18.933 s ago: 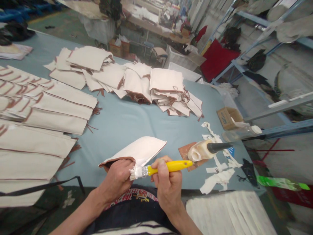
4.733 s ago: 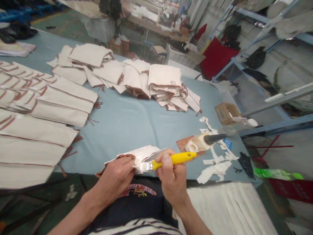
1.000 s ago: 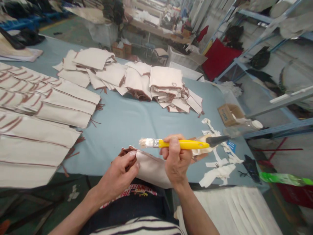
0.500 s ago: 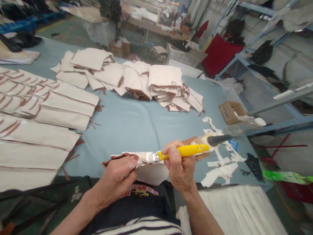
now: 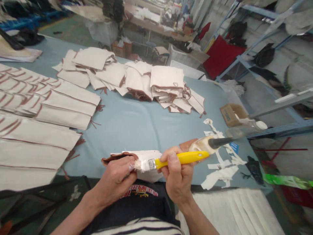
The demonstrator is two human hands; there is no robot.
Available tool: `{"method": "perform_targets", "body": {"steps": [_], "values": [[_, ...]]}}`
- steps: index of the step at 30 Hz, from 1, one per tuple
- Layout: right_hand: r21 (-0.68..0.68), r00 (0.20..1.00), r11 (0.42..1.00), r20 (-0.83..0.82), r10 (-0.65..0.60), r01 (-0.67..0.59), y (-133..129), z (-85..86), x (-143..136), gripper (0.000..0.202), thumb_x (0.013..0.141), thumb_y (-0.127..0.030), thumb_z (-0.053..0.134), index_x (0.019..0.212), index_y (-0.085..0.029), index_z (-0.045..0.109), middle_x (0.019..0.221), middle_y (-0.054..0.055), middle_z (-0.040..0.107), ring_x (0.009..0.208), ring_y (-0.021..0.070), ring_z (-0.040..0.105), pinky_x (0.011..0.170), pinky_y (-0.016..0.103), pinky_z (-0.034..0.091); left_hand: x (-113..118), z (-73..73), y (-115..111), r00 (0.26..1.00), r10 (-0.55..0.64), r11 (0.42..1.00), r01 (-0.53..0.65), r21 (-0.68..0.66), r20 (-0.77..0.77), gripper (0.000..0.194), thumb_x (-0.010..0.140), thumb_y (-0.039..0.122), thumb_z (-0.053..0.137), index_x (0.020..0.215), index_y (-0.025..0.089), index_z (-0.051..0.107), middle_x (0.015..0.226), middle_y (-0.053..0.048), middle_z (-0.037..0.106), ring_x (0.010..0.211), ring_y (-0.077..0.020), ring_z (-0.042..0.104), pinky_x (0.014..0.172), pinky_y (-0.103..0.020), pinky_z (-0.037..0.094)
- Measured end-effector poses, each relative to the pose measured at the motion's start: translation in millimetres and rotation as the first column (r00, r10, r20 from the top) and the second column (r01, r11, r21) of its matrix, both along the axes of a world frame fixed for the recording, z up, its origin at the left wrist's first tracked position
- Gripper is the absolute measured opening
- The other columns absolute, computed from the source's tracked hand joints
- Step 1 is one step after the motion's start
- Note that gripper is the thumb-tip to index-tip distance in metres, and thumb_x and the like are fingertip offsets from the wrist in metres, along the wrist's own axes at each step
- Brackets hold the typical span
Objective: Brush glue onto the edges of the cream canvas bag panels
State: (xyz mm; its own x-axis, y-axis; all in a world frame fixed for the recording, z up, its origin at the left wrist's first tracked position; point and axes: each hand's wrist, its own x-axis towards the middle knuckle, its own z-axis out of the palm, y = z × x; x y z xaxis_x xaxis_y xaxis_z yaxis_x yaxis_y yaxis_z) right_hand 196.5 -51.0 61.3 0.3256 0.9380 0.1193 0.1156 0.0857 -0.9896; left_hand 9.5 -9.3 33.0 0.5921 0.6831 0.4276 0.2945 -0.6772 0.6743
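My right hand (image 5: pixel 178 173) is closed around the yellow handle of a paintbrush (image 5: pixel 183 158), its whitened bristles pointing left. The bristle tips meet the fingertips of my left hand (image 5: pixel 121 173), which pinches the edge of a cream fabric piece (image 5: pixel 149 155) with brown trim. That piece lies at the table's near edge, partly hidden by both hands and the brush. Just beyond my right hand lies a glue bottle (image 5: pixel 201 145) with a dark nozzle, with a brown patch beside it.
Piles of cream fabric pieces (image 5: pixel 139 80) lie along the far side, and overlapping rows (image 5: pixel 63 114) fill the left. White scraps (image 5: pixel 220 173) lie to the right on the blue-grey table (image 5: pixel 132 120). A cardboard box (image 5: pixel 232 114) and a metal shelf (image 5: pixel 269 107) stand beyond.
The brush has shifted slightly left and down, its bristles now at my left fingertips. My left hand keeps its pinch on the fabric piece.
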Motion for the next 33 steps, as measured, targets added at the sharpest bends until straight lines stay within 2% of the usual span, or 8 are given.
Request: {"method": "perform_targets", "body": {"steps": [4, 9, 14, 18, 23, 26, 28, 33], "values": [[0.016, 0.991, 0.991, 0.033, -0.132, 0.132, 5.3, -1.6, 2.8, 0.041, 0.105, -0.046, 0.048, 0.077, -0.019, 0.064, 0.055, -0.006, 0.048, 0.041, 0.0096, 0.042, 0.044, 0.023, 0.04, 2.5, 0.9, 1.5, 1.0, 0.024, 1.0, -0.024, 0.004, 0.013, 0.029, 0.094, 0.002, 0.044, 0.075, 0.022, 0.053, 0.071, 0.0, 0.062, 0.071, -0.015, 0.06, 0.068, -0.025, 0.047], [-0.04, 1.0, 0.999, -0.018, -0.013, 0.012, 6.4, -1.3, -2.1, 0.042, 0.105, -0.047, 0.048, 0.078, -0.02, 0.064, 0.05, -0.008, 0.042, 0.043, 0.0113, 0.046, 0.045, 0.023, 0.041, 2.0, 1.5, 2.9, 0.999, 0.032, 0.999, -0.032, -0.017, 0.01, 0.029, 0.091, -0.001, 0.043, 0.075, 0.022, 0.054, 0.069, 0.001, 0.06, 0.069, -0.0145, 0.059, 0.067, -0.025, 0.046], [-0.007, 0.994, 0.995, -0.045, -0.101, 0.101, 2.9, 1.2, -5.4, 0.042, 0.105, -0.048, 0.048, 0.078, -0.02, 0.063, 0.047, -0.009, 0.041, 0.039, 0.0101, 0.041, 0.044, 0.022, 0.042, 2.4, 2.1, 4.6, 0.999, 0.025, 1.0, -0.025, -0.017, 0.023, 0.028, 0.092, -0.001, 0.043, 0.078, 0.021, 0.055, 0.072, 0.0, 0.062, 0.07, -0.0149, 0.059, 0.068, -0.025, 0.046], [-0.021, 0.999, 0.999, -0.037, -0.03, 0.029, 6.3, 6.8, -8.5, 0.043, 0.103, -0.05, 0.05, 0.076, -0.02, 0.063, 0.05, -0.006, 0.049, 0.04, 0.0104, 0.046, 0.041, 0.021, 0.039, 3.3, 0.8, 5.6, 0.999, 0.031, 0.999, -0.029, -0.032, 0.044, 0.028, 0.089, -0.002, 0.044, 0.077, 0.021, 0.055, 0.071, 0.0, 0.063, 0.072, -0.0148, 0.06, 0.071, -0.025, 0.047], [0.003, 0.961, 0.963, -0.062, -0.269, 0.27, 15.3, 11.1, -8.4, 0.046, 0.092, -0.059, 0.064, 0.068, -0.02, 0.061, 0.049, -0.005, 0.051, 0.039, 0.0116, 0.051, 0.036, 0.02, 0.037, 1.0, -4.3, 3.9, 0.994, 0.106, 0.994, -0.105, -0.043, 0.039, 0.025, 0.081, 0.001, 0.046, 0.069, 0.023, 0.046, 0.07, -0.002, 0.063, 0.069, -0.016, 0.059, 0.069, -0.027, 0.048], [-0.101, 0.979, 0.98, -0.093, -0.182, 0.172, 16.3, 6.2, -10.3, 0.047, 0.091, -0.063, 0.066, 0.071, -0.02, 0.064, 0.044, -0.007, 0.041, 0.037, 0.0121, 0.046, 0.038, 0.023, 0.04, 0.4, -9.0, 5.0, 0.997, 0.078, 0.99, -0.074, -0.12, 0.027, 0.021, 0.075, 0.004, 0.047, 0.068, 0.024, 0.045, 0.069, -0.003, 0.062, 0.07, -0.0178, 0.059, 0.073, -0.031, 0.05], [-0.103, 0.972, 0.982, -0.162, -0.172, 0.157, 16.3, 5.4, -11.1, 0.045, 0.088, -0.061, 0.069, 0.07, -0.02, 0.064, 0.043, -0.009, 0.039, 0.034, 0.0108, 0.041, 0.04, 0.025, 0.042, -0.2, -10.6, 7.5, 0.995, 0.093, 0.976, -0.087, -0.199, 0.025, 0.02, 0.073, 0.005, 0.048, 0.067, 0.024, 0.044, 0.07, -0.003, 0.062, 0.07, -0.0176, 0.058, 0.074, -0.031, 0.051], [-0.072, 0.896, 0.949, -0.312, -0.315, 0.308, 27.6, 12.2, 0.4, 0.028, 0.083, -0.045, 0.071, 0.068, -0.023, 0.061, 0.04, -0.011, 0.036, 0.035, 0.0098, 0.037, 0.045, 0.027, 0.048, -11.5, -6.8, 26.2, 0.966, 0.257, 0.932, -0.245, -0.268, 0.008, 0.019, 0.076, 0.005, 0.047, 0.068, 0.022, 0.048, 0.071, -0.001, 0.062, 0.07, -0.016, 0.057, 0.069, -0.028, 0.048]]}}
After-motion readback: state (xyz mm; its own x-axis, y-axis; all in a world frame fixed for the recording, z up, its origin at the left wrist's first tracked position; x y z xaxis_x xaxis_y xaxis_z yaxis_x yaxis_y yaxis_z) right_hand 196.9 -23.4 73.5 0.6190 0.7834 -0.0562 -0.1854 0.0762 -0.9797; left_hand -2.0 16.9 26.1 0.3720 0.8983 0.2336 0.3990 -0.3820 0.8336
